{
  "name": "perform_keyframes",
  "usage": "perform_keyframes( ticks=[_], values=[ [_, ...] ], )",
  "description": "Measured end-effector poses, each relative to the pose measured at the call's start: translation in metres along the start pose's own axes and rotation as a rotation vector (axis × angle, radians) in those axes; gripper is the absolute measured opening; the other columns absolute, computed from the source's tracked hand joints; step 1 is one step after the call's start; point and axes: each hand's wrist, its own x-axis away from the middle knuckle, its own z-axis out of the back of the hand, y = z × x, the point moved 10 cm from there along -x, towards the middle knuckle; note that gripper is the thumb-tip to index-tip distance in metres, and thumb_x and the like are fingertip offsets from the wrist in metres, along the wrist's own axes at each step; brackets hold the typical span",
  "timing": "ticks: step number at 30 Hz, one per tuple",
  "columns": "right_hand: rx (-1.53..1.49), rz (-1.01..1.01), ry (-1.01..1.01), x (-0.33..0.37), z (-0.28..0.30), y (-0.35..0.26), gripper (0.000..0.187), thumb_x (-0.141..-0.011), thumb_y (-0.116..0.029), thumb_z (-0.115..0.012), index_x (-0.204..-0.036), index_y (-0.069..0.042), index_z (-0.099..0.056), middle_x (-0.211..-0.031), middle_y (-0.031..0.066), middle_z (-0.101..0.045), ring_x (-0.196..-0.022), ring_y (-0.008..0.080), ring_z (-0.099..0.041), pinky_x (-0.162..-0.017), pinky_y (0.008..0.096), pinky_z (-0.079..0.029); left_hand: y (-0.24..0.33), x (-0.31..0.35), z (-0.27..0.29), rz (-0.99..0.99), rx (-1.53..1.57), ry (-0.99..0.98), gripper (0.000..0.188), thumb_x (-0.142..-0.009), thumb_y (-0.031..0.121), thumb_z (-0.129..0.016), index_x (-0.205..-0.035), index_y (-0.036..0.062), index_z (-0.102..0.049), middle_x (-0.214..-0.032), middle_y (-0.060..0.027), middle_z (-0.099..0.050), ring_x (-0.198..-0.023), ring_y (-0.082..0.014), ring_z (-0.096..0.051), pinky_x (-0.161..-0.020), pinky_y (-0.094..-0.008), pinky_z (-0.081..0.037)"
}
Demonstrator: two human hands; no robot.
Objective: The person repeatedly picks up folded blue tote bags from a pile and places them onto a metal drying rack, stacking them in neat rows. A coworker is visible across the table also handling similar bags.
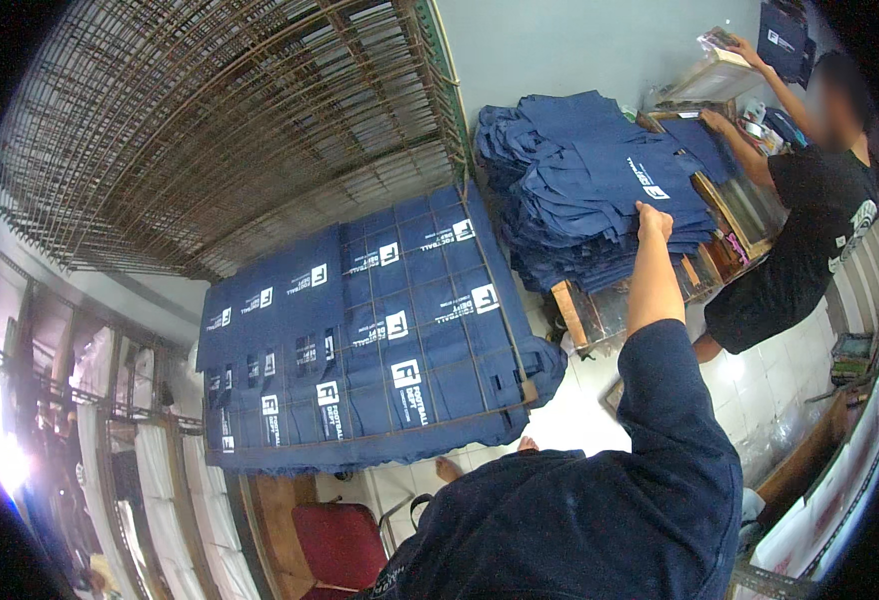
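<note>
My right hand [654, 222], arm stretched forward, pinches the near edge of the top navy fabric piece [615, 150], just beside its white print. That piece lies on a tall, uneven pile of navy fabric pieces [550, 205]. The pile rests on a wooden-edged table [570, 312]. Left of it, more navy pieces with white prints [365, 330] lie spread in rows on a wire rack [525, 365]. My left hand is out of view.
Raised wire racks [260, 110] hang over the upper left. On the right, a co-worker [810, 200] in black handles a wooden frame [720, 80]. A red chair [338, 545] stands below the rack. Shelving [110, 420] lines the left side.
</note>
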Motion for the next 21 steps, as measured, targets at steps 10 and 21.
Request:
perform_keyframes(
  ticks=[10,21],
  values=[
    [0.143,0.046,-0.041,0.002,0.001,-0.005,0.075,-0.062,-0.030,-0.077,-0.120,0.001,-0.043,-0.124,0.0228,-0.048,-0.115,0.0341,-0.049,-0.097,0.0395,-0.039,0.000,0.009,-0.009,-0.007,0.018,-0.003,0.027,-0.087,0.023,-0.054,-0.111,0.0100,-0.053,-0.090,-0.0113,-0.060,-0.068,-0.0195,-0.055,-0.056,-0.0348,-0.045],
    [-0.619,-0.184,-0.163,-0.101,-0.005,0.030,0.035,-0.062,0.004,-0.059,-0.097,0.008,-0.053,-0.097,0.0197,-0.057,-0.082,0.0316,-0.059,-0.075,0.0588,-0.044,-0.005,0.007,-0.003,-0.021,0.093,0.004,0.027,-0.087,0.021,-0.054,-0.111,0.0099,-0.053,-0.091,-0.0114,-0.060,-0.069,-0.0190,-0.055,-0.056,-0.0337,-0.045]
  ],
)
